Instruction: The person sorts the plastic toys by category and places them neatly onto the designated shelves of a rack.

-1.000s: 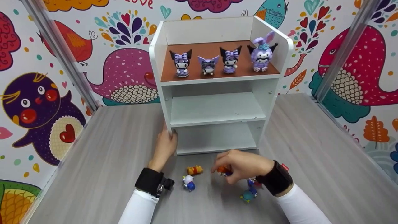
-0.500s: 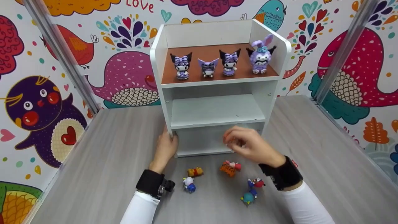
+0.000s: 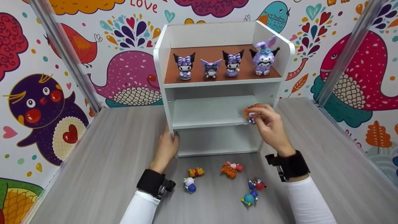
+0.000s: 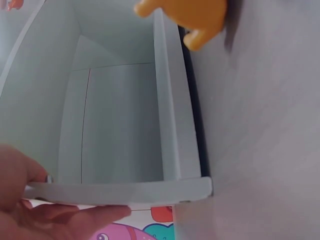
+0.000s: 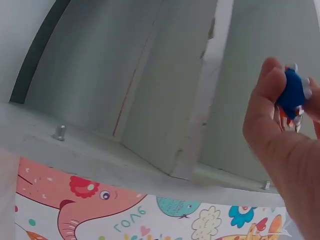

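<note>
My left hand [image 3: 168, 147] grips the lower left side panel of a white shelf unit [image 3: 224, 81]. In the left wrist view, the thumb lies inside the panel [image 4: 120, 192] and the fingers outside it. My right hand [image 3: 272, 126] pinches a small toy figurine [image 3: 249, 112] at the right front of the middle shelf [image 3: 208, 109]. Orange shows at its top in the head view. The right wrist view shows its blue part [image 5: 292, 95] between thumb and fingers. Whether it touches the board cannot be told.
Four-eared rows aside, several purple figurines [image 3: 232, 65] stand on the brown top shelf. On the floor lie a yellow bear figurine [image 3: 196, 172], a white-and-blue one [image 3: 189, 185], a tiger figurine [image 3: 229, 171] beside a pink one [image 3: 237, 167], a red-and-blue one [image 3: 257, 184] and a teal one [image 3: 249, 199].
My right hand has lifted the orange-and-blue figurine from the floor, up past the bottom shelf to the middle shelf's right end. The left hand keeps its grip on the side panel.
</note>
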Motion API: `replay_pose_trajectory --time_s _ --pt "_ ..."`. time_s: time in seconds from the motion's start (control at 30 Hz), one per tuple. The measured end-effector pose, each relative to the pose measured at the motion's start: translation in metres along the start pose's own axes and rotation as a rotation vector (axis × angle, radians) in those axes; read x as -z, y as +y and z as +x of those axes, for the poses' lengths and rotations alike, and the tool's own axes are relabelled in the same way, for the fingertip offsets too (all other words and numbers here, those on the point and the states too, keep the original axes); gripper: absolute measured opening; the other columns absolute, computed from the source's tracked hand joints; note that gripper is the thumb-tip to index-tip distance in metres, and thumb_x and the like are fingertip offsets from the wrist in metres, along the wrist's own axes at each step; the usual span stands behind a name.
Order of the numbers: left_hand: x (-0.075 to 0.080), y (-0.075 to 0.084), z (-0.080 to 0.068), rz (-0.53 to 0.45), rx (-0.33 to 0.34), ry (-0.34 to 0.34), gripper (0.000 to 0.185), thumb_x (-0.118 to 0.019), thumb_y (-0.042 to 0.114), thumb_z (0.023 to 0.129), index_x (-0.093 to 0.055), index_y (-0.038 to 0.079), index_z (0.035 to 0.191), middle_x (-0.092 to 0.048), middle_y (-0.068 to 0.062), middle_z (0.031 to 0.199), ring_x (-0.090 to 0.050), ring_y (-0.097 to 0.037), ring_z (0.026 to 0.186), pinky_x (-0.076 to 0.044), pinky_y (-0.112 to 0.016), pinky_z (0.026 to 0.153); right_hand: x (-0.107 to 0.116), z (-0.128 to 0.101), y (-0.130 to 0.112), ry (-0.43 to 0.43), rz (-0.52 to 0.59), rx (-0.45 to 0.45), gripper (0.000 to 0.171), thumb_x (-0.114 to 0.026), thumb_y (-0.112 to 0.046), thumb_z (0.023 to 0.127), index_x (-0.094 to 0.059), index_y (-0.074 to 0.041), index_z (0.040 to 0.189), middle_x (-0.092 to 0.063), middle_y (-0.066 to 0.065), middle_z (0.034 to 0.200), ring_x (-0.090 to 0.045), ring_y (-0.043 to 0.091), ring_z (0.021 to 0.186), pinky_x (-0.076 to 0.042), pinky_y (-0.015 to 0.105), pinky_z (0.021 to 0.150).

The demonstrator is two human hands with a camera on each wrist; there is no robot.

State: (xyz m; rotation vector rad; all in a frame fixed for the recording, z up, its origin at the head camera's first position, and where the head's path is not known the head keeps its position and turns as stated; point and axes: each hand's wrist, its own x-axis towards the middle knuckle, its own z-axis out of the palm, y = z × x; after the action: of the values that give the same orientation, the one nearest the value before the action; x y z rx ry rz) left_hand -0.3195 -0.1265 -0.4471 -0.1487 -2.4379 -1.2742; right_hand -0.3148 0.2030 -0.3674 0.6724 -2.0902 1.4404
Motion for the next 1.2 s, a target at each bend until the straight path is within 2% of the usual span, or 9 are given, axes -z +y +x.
replay_pose_trajectory --time_s 0.07,0.13,0.27,0.4,0.53,0.7,0.8,0.97,1.2 --pt "0.000 0.000 0.000 0.001 -0.010 0.001 0.060 -0.051 0.003 0.095 -0.033 -0.001 0.153 -0.047 0.001 0.058 -0.040 -0.011 0.049 -0.035 -0.030 0.049 -0.001 0.003 0.002 0.040 -0.018 -0.014 0.029 -0.054 0.012 0.094 -0.074 0.000 0.109 -0.063 0.013 0.113 -0.058 0.005 0.073 -0.045 0.012 0.061" --pt "0.000 0.000 0.000 -0.001 -0.018 0.002 0.060 -0.051 0.003 0.095 -0.033 -0.001 0.153 -0.046 0.001 0.057 -0.040 -0.011 0.049 -0.035 -0.029 0.049 -0.003 0.005 0.004 0.070 -0.028 -0.014 0.027 -0.055 0.012 0.092 -0.073 0.001 0.110 -0.063 0.014 0.113 -0.064 0.005 0.082 -0.051 0.011 0.069" --pt "0.000 0.001 0.001 -0.010 -0.034 0.009 0.060 -0.051 0.002 0.095 -0.033 -0.002 0.152 -0.045 0.002 0.057 -0.040 -0.010 0.048 -0.034 -0.028 0.048 -0.006 0.008 0.008 0.122 -0.099 0.028 0.025 -0.062 0.012 0.089 -0.071 0.003 0.111 -0.061 0.015 0.112 -0.068 0.008 0.094 -0.053 0.012 0.079" --pt "0.000 0.001 0.000 -0.005 -0.041 0.028 0.057 -0.052 0.002 0.095 -0.037 -0.005 0.149 -0.045 0.001 0.057 -0.039 -0.010 0.049 -0.034 -0.028 0.048 -0.010 0.010 0.013 0.175 -0.162 0.085 0.023 -0.063 0.012 0.089 -0.070 0.003 0.108 -0.062 0.016 0.109 -0.067 0.011 0.093 -0.051 0.010 0.078" --pt "0.000 0.002 0.000 -0.016 -0.026 0.010 0.058 -0.050 0.002 0.096 -0.034 -0.004 0.151 -0.052 -0.003 0.058 -0.041 -0.010 0.048 -0.035 -0.028 0.048 -0.014 0.009 0.018 0.216 -0.191 0.122 0.019 -0.064 0.013 0.088 -0.071 0.003 0.102 -0.067 0.016 0.109 -0.065 0.017 0.097 -0.048 0.010 0.083" --pt "-0.001 0.002 -0.001 -0.024 -0.012 -0.007 0.061 -0.049 0.001 0.097 -0.029 -0.001 0.155 -0.049 -0.001 0.055 -0.041 -0.009 0.047 -0.035 -0.028 0.047 -0.019 0.006 0.023 0.216 -0.241 0.128 0.018 -0.067 0.011 0.088 -0.073 0.002 0.102 -0.070 0.016 0.110 -0.066 0.022 0.101 -0.047 0.010 0.087" --pt "-0.001 0.001 -0.002 -0.025 -0.015 -0.009 0.063 -0.048 0.001 0.097 -0.027 0.000 0.156 -0.045 0.003 0.054 -0.040 -0.009 0.046 -0.034 -0.027 0.046 -0.021 0.004 0.025 0.220 -0.244 0.130 0.017 -0.067 0.010 0.088 -0.073 0.003 0.103 -0.067 0.018 0.113 -0.066 0.026 0.101 -0.047 0.009 0.088" --pt "0.000 0.000 0.000 -0.023 -0.026 -0.004 0.062 -0.048 0.001 0.097 -0.028 -0.001 0.155 -0.045 0.003 0.055 -0.040 -0.009 0.047 -0.035 -0.027 0.047 -0.023 0.005 0.029 0.255 -0.285 0.152 0.014 -0.066 0.008 0.090 -0.072 0.004 0.102 -0.060 0.021 0.116 -0.066 0.028 0.103 -0.046 0.007 0.091" --pt "-0.001 -0.001 0.000 -0.016 -0.026 0.002 0.061 -0.049 0.001 0.097 -0.028 -0.002 0.155 -0.049 -0.001 0.057 -0.042 -0.010 0.049 -0.036 -0.029 0.049 -0.028 0.004 0.032 0.273 -0.358 0.181 0.012 -0.065 0.006 0.092 -0.071 0.002 0.101 -0.059 0.021 0.114 -0.067 0.026 0.095 -0.045 0.004 0.084"
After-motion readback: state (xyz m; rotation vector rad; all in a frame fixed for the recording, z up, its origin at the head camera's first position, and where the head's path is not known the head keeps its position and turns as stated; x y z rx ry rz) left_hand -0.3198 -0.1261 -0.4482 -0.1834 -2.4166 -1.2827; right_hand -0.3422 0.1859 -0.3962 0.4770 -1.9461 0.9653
